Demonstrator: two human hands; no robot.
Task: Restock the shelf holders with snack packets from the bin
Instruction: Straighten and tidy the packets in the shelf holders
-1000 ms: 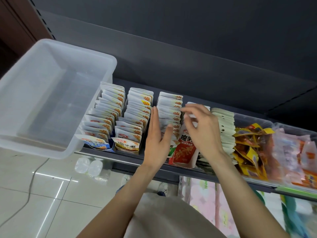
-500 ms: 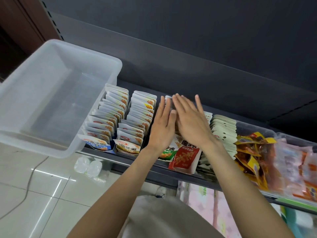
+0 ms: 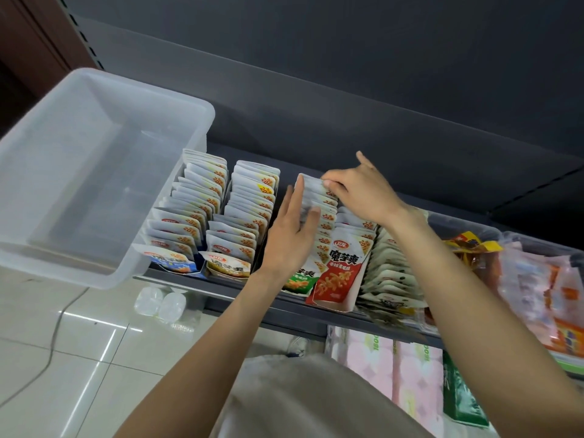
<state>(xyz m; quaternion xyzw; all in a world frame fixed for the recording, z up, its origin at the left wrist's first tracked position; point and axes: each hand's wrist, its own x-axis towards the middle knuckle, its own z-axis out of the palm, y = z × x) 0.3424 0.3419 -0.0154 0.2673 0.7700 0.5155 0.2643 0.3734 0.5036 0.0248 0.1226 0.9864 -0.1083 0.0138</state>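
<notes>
Several rows of white snack packets stand upright in holders on the dark shelf (image 3: pixel 177 281). My left hand (image 3: pixel 289 235) lies with straight fingers against the left side of the third row (image 3: pixel 325 230), its thumb resting on the packet tops. My right hand (image 3: pixel 360 192) reaches to the back of that row and pinches the top edges of the rearmost packets (image 3: pixel 311 184). In front of that row sits a green-fronted packet (image 3: pixel 300 281), with a red-fronted packet (image 3: pixel 338 279) beside it. The clear plastic bin (image 3: pixel 202 121) sits on the shelf's left end, and I see no packets in it.
Two full rows (image 3: pixel 189 213) (image 3: pixel 248 210) stand left of my hands, and a pale row (image 3: pixel 392 273) to the right. Clear tubs hold yellow-orange snacks (image 3: pixel 474 248) and pink-white packs (image 3: pixel 543 279). Pink packs (image 3: pixel 379 361) fill the shelf below. Bottles (image 3: pixel 161 305) and a cable (image 3: pixel 53 336) lie on the tiled floor.
Both hands lay flat on the third row half a second ago. My right hand has moved to the row's back and pinched the rear packets; my left hand has shifted to the row's left side.
</notes>
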